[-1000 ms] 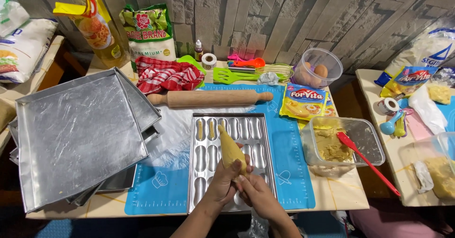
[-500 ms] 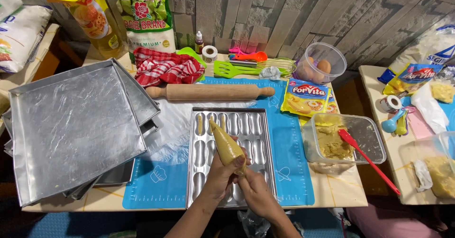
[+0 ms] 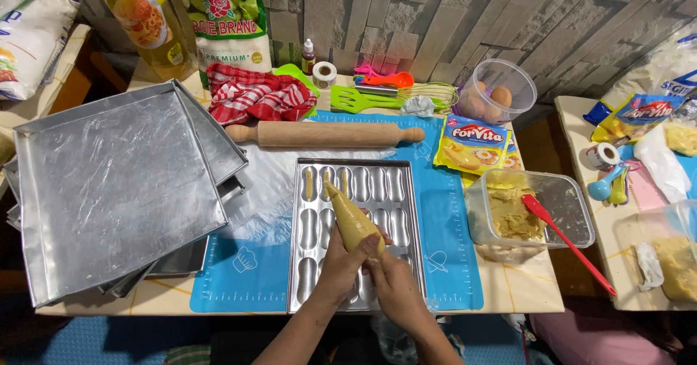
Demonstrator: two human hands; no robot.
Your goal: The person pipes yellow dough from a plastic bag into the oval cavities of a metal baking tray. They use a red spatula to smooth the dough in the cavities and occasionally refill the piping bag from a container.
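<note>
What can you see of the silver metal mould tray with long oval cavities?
The silver metal mould tray is rectangular, shiny, with rows of long oval cavities. It lies flat on the blue silicone mat. One top-left cavity holds tan dough; the others seen look empty. Both hands and the dough-filled piping bag are above its near half.

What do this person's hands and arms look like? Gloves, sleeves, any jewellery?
Both the left hand and the right hand are bare, with no gloves. No ring, watch or bracelet shows. The forearms are uncovered as far as the bottom edge of the picture, so no sleeve is in view.
</note>
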